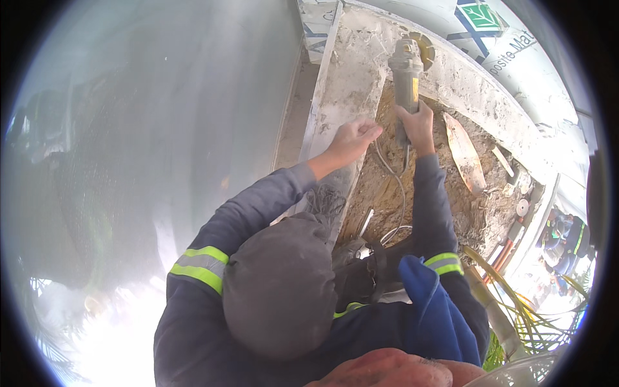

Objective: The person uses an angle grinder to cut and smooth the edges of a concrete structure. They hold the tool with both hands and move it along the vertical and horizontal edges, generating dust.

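A co-worker in a grey head covering (277, 284) and dark striped sleeves bends forward below me. Their right hand (422, 126) grips a grey angle grinder (407, 77) with a yellow disc (425, 51); their left hand (358, 138) is partly curled near the cable (400, 180), its contents unclear. The grinder is at a pale concrete edge (471, 84) above rough soil (367, 206). I cannot make out my left hand or my right hand; a reddish shape (393, 371) at the bottom edge is unclear.
A large grey panel (129, 148) fills the left. Printed white sheeting (516, 32) borders the top right. A flat pale board (463, 151) and long tools (500, 255) lie at right. Plants (529, 309) stand lower right, with other people (567, 238) beyond.
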### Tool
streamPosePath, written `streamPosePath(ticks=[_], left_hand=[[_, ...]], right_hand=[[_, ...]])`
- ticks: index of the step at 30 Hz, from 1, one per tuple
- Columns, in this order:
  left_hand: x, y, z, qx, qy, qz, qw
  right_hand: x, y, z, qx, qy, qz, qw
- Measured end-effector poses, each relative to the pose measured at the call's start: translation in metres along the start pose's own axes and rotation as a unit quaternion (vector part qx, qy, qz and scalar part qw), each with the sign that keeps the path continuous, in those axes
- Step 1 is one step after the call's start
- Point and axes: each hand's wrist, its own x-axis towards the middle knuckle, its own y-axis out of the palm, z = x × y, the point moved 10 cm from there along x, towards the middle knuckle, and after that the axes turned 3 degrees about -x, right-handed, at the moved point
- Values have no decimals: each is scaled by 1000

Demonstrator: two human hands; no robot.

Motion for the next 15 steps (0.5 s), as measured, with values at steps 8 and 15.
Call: streamPosePath(ticks=[8,15], left_hand=[[-18,54,-43,-399,-51,61,913],[-55,52,-58,-414,-47,130,900]], right_hand=[[-154,-18,102,-150,-248,-112,951],[-196,11,51,161,0,145,976]])
